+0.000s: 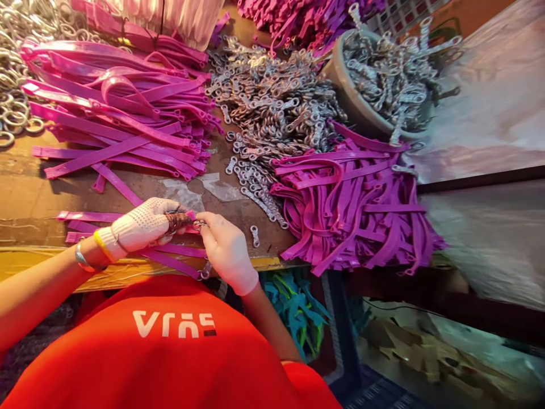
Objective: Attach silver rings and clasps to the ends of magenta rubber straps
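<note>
My left hand (142, 224), in a white dotted glove with a yellow cuff, is closed around the end of a magenta strap (190, 215). Dark wrapping covers some of its fingertips. Opposite it, my right hand (230, 247), in a thin white glove, pinches a small metal link (199, 224) against that strap end. Fingers partly hide how the two join. Under my hands, loose magenta straps (181, 250) lie at the table edge, and a metal clasp (206, 270) hangs at one end. A single metal link (255, 236) rests right of my right hand.
A large stack of magenta straps (123, 108) lies left, near metal rings (17, 116). Heaped links (281, 102) cover the middle back. A tilted grey bucket (347, 79) of metal pieces stands behind another strap pile (353, 204). Teal straps (293, 307) sit below the wooden table (25, 193).
</note>
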